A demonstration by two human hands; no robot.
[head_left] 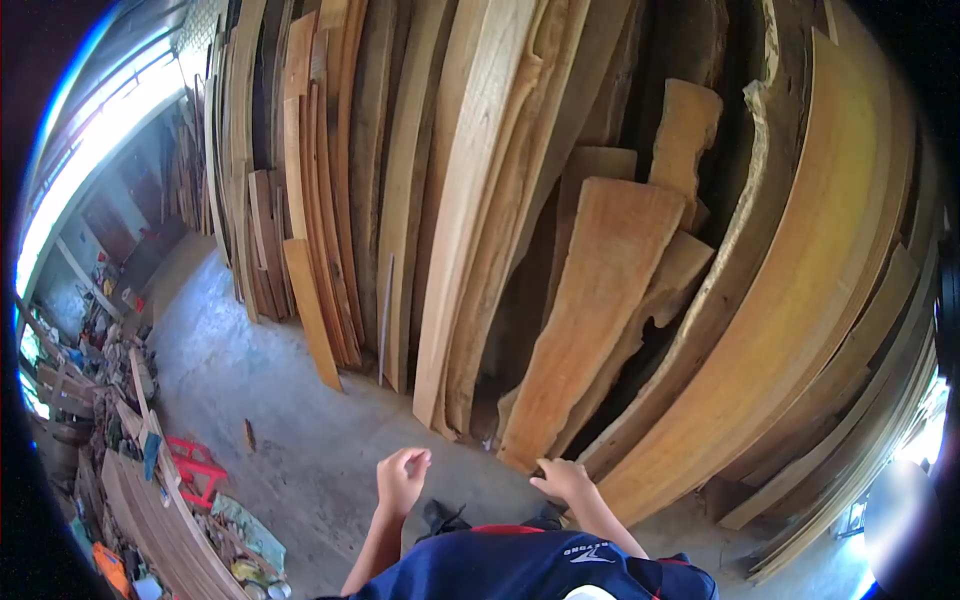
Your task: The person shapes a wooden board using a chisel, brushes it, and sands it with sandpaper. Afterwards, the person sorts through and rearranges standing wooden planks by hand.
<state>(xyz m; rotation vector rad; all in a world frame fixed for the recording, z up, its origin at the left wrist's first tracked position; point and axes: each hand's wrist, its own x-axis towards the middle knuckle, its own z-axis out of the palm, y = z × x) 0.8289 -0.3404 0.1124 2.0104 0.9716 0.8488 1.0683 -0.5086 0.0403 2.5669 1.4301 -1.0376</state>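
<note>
My left hand is raised in front of my body, above the grey floor. Its fingers are loosely curved with a gap to the thumb, and nothing shows in it. My right hand is lower right of centre, fingers bent and slightly apart, holding nothing visible. In the view it overlaps the lower end of an orange-brown plank; whether it touches the wood I cannot tell. Beside that hand runs a wide, yellowish curved-looking board. A pale, thick plank leans upright ahead, between the two hands.
Many boards lean along the wall, including a short narrow plank. At left on the floor are a red plastic stool, scrap wood and mixed clutter. My shoe shows below the left hand.
</note>
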